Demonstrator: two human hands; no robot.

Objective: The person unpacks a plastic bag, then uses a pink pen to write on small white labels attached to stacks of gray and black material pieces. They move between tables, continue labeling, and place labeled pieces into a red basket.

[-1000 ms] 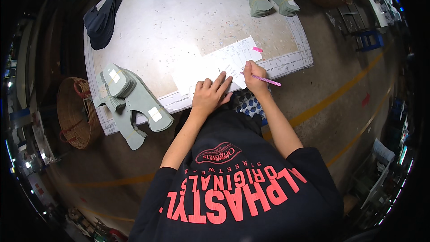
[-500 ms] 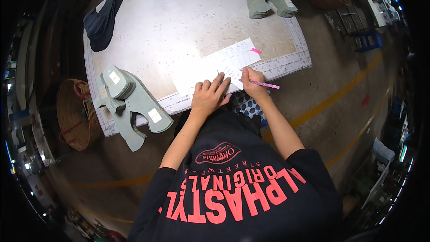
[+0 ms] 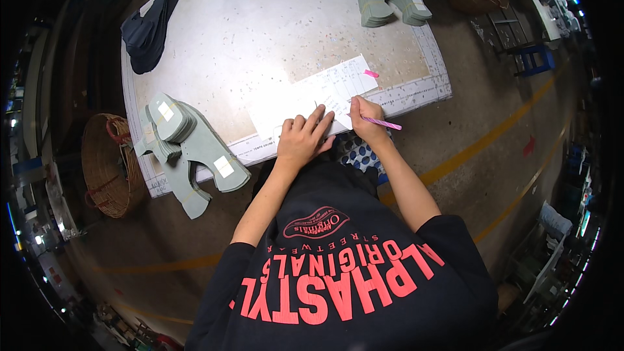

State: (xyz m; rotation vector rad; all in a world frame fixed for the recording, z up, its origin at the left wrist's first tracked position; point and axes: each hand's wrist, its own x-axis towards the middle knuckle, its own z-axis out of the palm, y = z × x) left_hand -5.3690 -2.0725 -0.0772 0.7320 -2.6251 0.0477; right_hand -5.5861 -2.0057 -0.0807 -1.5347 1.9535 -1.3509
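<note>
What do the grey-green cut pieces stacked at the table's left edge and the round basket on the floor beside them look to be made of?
The grey-green flat cut pieces look like matte foam or felt-like sheet: even dull colour, clean cut edges and some thickness where stacked; which of the two is unclear. The round brown basket looks like woven wicker or rattan, with ribbed weave on its wall.

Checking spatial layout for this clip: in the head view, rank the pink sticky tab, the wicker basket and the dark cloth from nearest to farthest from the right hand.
From the right hand:
1. Pink sticky tab, just above it on the paper's edge.
2. Dark cloth, table's far left corner.
3. Wicker basket, on the floor left of the table.
</note>
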